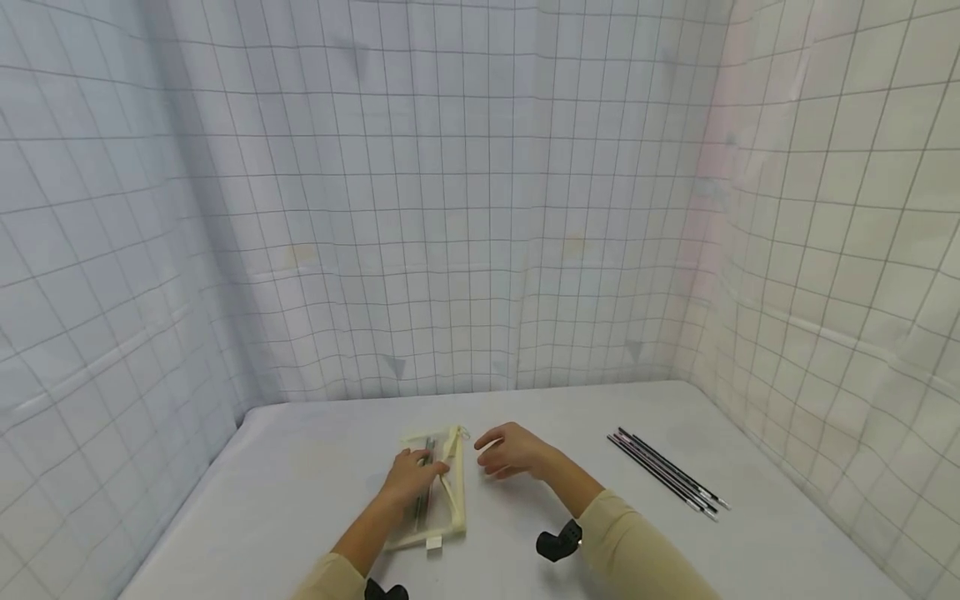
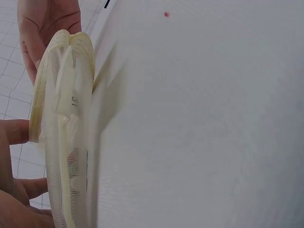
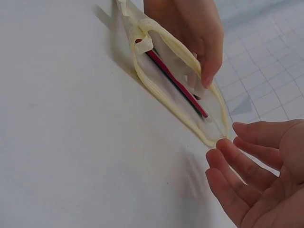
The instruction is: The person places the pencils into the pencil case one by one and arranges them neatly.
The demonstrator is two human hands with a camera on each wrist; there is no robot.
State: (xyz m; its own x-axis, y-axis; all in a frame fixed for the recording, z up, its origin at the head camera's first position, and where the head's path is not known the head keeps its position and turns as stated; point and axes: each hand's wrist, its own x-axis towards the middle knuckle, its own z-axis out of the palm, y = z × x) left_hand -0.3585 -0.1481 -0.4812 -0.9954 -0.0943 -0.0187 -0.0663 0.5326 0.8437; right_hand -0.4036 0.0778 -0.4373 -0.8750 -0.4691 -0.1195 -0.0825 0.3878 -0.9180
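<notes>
A mesh zip pouch (image 1: 457, 500) with cream-yellow edging lies on the white table, its zipped side gaping. Through the opening, a red stick (image 3: 166, 73), probably a pencil, shows beside a dark green one. My left hand (image 1: 408, 479) is over the pouch and holds its upper layer, with the thumb at the rim of the opening. My right hand (image 1: 513, 452) hovers just right of the pouch, holding nothing. Its relaxed fingers (image 3: 228, 156) are close to the far end of the zip edge; whether they touch it I cannot tell.
Several slim black pencil-like sticks (image 1: 667, 473) with silvery ends lie in a bundle on the right of the table (image 1: 300, 483). A small white tag (image 1: 433, 545) sits at the pouch's near edge. White grid-patterned curtains (image 1: 465, 208) surround the table at the back and sides.
</notes>
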